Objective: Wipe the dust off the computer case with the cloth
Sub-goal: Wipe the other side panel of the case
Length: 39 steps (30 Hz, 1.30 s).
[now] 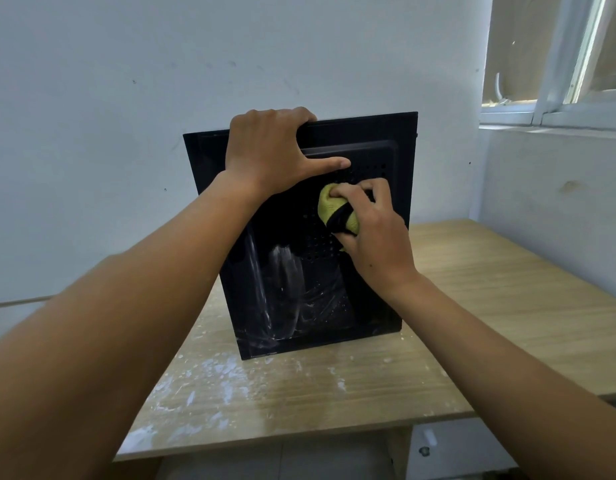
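One wide-angle camera, worn on the head, looks forward and slightly down from close in front of the centred black perforated metal computer case [289,237], facing the white wall [126,133] behind it.

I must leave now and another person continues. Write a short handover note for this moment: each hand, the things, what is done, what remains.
Left hand: grips the top edge of the computer case, thumb across its side panel.
Right hand: holds the bunched yellow cloth against the panel's vent holes.
Case: upright on the wooden table, near the wall.
Done: wiping is under way at the vent holes.
Left: whitish streaks on the lower panel; other faces are out of view.
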Motion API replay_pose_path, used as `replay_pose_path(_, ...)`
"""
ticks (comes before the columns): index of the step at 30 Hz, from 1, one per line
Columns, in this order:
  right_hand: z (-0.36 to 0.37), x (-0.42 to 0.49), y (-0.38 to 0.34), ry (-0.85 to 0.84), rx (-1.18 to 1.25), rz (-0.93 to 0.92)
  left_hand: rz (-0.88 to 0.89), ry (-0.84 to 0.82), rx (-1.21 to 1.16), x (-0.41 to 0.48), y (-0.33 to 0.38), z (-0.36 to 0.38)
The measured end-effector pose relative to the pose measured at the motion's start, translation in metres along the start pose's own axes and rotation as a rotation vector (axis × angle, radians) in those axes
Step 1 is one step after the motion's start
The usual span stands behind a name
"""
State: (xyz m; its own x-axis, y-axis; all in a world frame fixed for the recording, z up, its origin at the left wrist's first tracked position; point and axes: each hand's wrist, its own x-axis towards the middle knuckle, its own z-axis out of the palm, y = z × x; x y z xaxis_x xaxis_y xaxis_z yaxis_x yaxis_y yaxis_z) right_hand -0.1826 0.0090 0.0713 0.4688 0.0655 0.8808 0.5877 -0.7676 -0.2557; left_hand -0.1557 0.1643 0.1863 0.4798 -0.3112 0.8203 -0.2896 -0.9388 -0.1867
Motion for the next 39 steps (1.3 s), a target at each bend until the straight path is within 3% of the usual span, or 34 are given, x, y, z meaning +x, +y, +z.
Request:
replay_pose_path(23, 0.026, -0.082, 0.029, -0.121, -0.044, 0.032, -0.009, -0.024, 0.007, 0.000, 0.000, -0.001)
replay_pose_path(34, 0.040, -0.147, 0.046, -0.394, -0.108, 0.079, -0.024, -0.041, 0.009, 0.000, 0.000, -0.002)
replay_pose_path(39, 0.040, -0.147, 0.047, -0.402, -0.110, 0.078, 0.012, -0.127, 0.009, 0.001, -0.003, -0.010)
